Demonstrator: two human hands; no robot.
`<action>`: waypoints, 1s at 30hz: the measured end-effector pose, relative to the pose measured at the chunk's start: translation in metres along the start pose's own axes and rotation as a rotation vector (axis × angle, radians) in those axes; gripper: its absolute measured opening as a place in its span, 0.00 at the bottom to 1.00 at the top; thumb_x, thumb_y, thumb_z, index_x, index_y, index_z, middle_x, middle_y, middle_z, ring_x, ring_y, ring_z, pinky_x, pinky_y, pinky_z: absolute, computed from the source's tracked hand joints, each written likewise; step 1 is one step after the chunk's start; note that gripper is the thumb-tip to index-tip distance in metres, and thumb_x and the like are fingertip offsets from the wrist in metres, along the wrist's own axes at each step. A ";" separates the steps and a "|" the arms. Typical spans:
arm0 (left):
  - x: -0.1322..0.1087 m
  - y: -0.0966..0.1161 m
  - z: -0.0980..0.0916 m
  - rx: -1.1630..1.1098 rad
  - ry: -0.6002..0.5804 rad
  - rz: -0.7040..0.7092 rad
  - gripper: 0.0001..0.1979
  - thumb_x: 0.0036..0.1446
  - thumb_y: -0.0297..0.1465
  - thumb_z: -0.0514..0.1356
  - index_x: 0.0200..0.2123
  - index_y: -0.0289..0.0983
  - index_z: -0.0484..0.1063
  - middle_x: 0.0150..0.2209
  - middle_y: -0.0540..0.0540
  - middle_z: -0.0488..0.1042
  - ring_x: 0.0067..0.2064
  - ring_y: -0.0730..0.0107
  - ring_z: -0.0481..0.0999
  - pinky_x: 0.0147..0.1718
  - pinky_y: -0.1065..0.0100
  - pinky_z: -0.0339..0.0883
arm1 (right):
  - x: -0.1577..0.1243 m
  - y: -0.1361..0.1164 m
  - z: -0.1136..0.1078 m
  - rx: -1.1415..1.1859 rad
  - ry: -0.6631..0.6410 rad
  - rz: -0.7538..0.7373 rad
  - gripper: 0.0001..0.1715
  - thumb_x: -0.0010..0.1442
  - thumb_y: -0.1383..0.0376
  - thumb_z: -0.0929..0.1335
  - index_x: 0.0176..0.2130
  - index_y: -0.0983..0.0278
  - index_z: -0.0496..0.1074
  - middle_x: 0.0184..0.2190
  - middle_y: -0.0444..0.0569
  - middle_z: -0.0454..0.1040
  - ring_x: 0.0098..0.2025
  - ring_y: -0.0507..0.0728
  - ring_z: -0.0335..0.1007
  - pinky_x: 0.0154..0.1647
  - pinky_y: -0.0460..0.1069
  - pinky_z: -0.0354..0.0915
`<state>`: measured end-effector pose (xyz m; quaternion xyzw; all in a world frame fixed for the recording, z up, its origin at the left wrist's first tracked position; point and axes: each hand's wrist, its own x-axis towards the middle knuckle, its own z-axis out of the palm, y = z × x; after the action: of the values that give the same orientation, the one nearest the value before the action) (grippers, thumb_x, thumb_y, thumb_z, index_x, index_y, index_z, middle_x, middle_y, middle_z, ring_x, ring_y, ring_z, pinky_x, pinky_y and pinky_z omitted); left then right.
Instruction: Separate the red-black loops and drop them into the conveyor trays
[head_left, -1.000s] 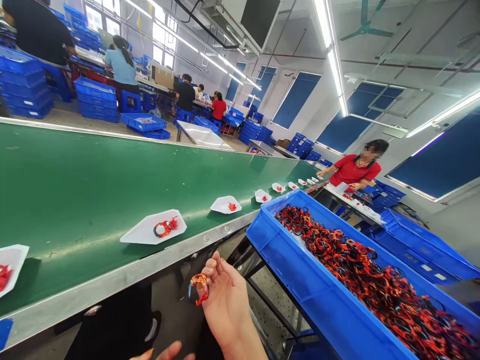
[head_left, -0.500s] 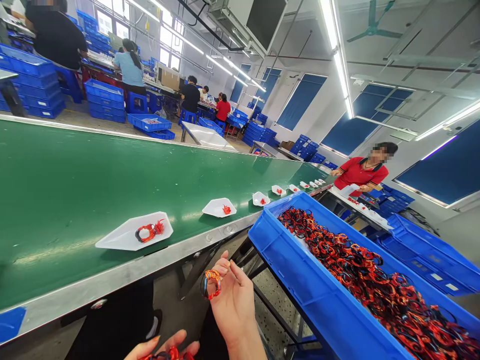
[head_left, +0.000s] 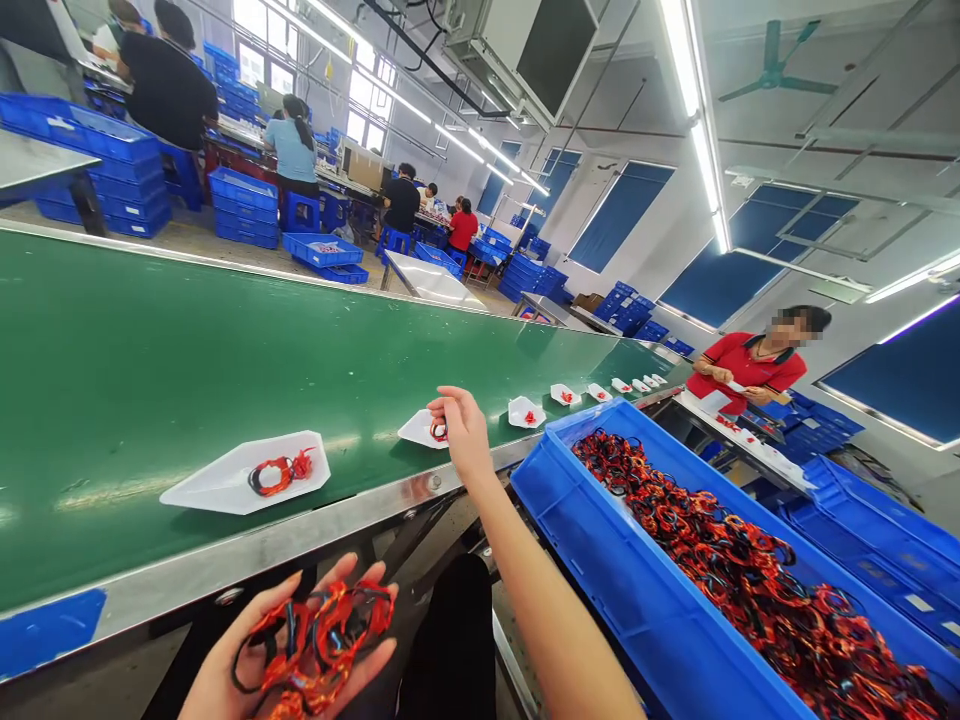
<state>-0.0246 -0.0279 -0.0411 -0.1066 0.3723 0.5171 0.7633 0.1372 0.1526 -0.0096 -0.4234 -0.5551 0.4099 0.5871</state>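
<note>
My left hand (head_left: 277,655) is low at the bottom of the view, palm up, and holds a tangled bunch of red-and-black cord loops (head_left: 319,635). My right hand (head_left: 463,435) reaches out over the green belt and pinches a small red-and-black cord loop (head_left: 439,431). That loop sits just above a white paper tray (head_left: 414,430), partly hidden by my fingers. Nearer my left hand, another white paper tray (head_left: 202,490) carries a red-and-black loop (head_left: 276,476).
A green conveyor belt (head_left: 225,330) with a steel edge (head_left: 300,535) runs across the view, carrying further white trays (head_left: 525,412). A blue crate (head_left: 600,540) full of loops stands to my right. A co-worker in a red shirt (head_left: 742,365) works at the far end.
My right hand has moved from near my body out over the belt, carrying its loop to a tray. My left hand has risen further into view with its bunch. The trays sit further left.
</note>
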 end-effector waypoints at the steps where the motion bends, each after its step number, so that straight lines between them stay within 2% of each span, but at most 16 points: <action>1: -0.001 0.003 0.002 -0.001 -0.030 0.030 0.28 0.48 0.27 0.60 0.55 0.34 0.64 0.48 0.33 0.74 0.50 0.41 0.71 0.45 0.36 0.65 | 0.008 0.002 0.001 -0.061 -0.056 -0.002 0.10 0.56 0.64 0.65 0.38 0.64 0.71 0.29 0.45 0.73 0.33 0.53 0.67 0.36 0.48 0.62; 4: -0.002 0.009 0.006 -0.010 -0.058 0.091 0.27 0.48 0.26 0.60 0.54 0.33 0.65 0.49 0.34 0.73 0.50 0.41 0.70 0.46 0.35 0.65 | 0.014 0.002 0.002 -0.215 -0.182 -0.010 0.07 0.52 0.68 0.68 0.35 0.63 0.74 0.31 0.46 0.75 0.35 0.54 0.67 0.40 0.49 0.60; 6: -0.001 0.011 0.007 -0.031 -0.038 0.096 0.26 0.48 0.27 0.59 0.54 0.33 0.65 0.49 0.34 0.73 0.50 0.41 0.71 0.45 0.35 0.64 | 0.003 -0.007 0.001 -0.292 -0.220 -0.025 0.08 0.51 0.70 0.69 0.34 0.63 0.75 0.34 0.46 0.75 0.37 0.54 0.66 0.43 0.50 0.58; 9: 0.004 0.011 0.004 -0.049 -0.046 0.067 0.25 0.50 0.29 0.59 0.53 0.32 0.65 0.48 0.33 0.74 0.50 0.41 0.71 0.46 0.35 0.64 | -0.037 -0.032 0.002 -0.371 -0.283 -0.037 0.11 0.52 0.69 0.68 0.38 0.61 0.75 0.34 0.45 0.74 0.34 0.52 0.65 0.39 0.48 0.59; 11: 0.010 0.010 -0.002 -0.030 -0.067 0.072 0.24 0.50 0.29 0.60 0.52 0.32 0.66 0.46 0.33 0.76 0.48 0.41 0.72 0.45 0.36 0.65 | -0.074 -0.048 0.006 -0.406 -0.403 -0.020 0.13 0.54 0.66 0.68 0.42 0.60 0.74 0.32 0.43 0.73 0.29 0.51 0.63 0.32 0.46 0.60; 13: 0.016 0.008 -0.008 0.016 -0.085 0.098 0.23 0.49 0.28 0.61 0.51 0.34 0.68 0.43 0.35 0.77 0.46 0.43 0.74 0.44 0.39 0.67 | -0.110 -0.057 0.010 -0.415 -0.505 -0.016 0.16 0.52 0.65 0.70 0.43 0.59 0.74 0.32 0.43 0.71 0.28 0.51 0.62 0.30 0.46 0.60; 16: 0.023 0.005 -0.013 0.075 -0.117 0.130 0.23 0.48 0.28 0.62 0.50 0.35 0.69 0.42 0.37 0.78 0.45 0.45 0.75 0.42 0.44 0.70 | -0.149 -0.054 0.017 -0.469 -0.487 -0.050 0.14 0.51 0.63 0.72 0.41 0.57 0.75 0.35 0.46 0.70 0.32 0.53 0.64 0.33 0.47 0.61; 20: 0.022 -0.001 -0.010 0.068 -0.106 0.129 0.22 0.49 0.30 0.61 0.49 0.33 0.69 0.44 0.34 0.77 0.45 0.44 0.75 0.41 0.43 0.70 | -0.163 -0.036 0.018 -0.503 -0.394 0.010 0.05 0.56 0.64 0.69 0.32 0.60 0.76 0.28 0.44 0.68 0.27 0.51 0.62 0.27 0.45 0.58; 22: 0.018 -0.003 -0.006 0.029 -0.071 0.134 0.23 0.48 0.29 0.62 0.50 0.33 0.68 0.46 0.34 0.76 0.47 0.43 0.74 0.43 0.40 0.68 | -0.163 -0.029 0.016 -0.406 -0.294 0.095 0.07 0.56 0.65 0.68 0.27 0.63 0.74 0.25 0.43 0.66 0.25 0.49 0.59 0.25 0.44 0.55; 24: 0.013 -0.005 -0.001 -0.014 -0.052 0.130 0.24 0.48 0.28 0.62 0.51 0.32 0.67 0.46 0.33 0.75 0.48 0.41 0.73 0.44 0.38 0.66 | -0.162 -0.024 0.012 -0.205 -0.204 0.237 0.11 0.56 0.62 0.68 0.25 0.65 0.71 0.20 0.41 0.63 0.21 0.47 0.54 0.21 0.44 0.51; 27: 0.007 -0.006 0.004 -0.031 -0.038 0.096 0.27 0.49 0.29 0.60 0.53 0.30 0.64 0.45 0.29 0.75 0.48 0.41 0.72 0.44 0.39 0.67 | -0.163 -0.018 0.006 0.275 -0.116 0.489 0.14 0.55 0.59 0.69 0.26 0.66 0.70 0.16 0.38 0.58 0.17 0.45 0.47 0.17 0.42 0.44; 30: 0.008 -0.004 0.002 -0.008 -0.039 0.092 0.29 0.48 0.27 0.60 0.55 0.30 0.62 0.46 0.30 0.75 0.48 0.42 0.72 0.44 0.41 0.68 | -0.161 -0.013 0.002 0.746 -0.006 0.746 0.13 0.51 0.60 0.73 0.29 0.68 0.71 0.22 0.41 0.65 0.18 0.43 0.50 0.15 0.39 0.43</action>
<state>-0.0184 -0.0226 -0.0461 -0.0823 0.3596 0.5550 0.7455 0.1279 -0.0045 -0.0467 -0.3532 -0.1848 0.7619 0.5105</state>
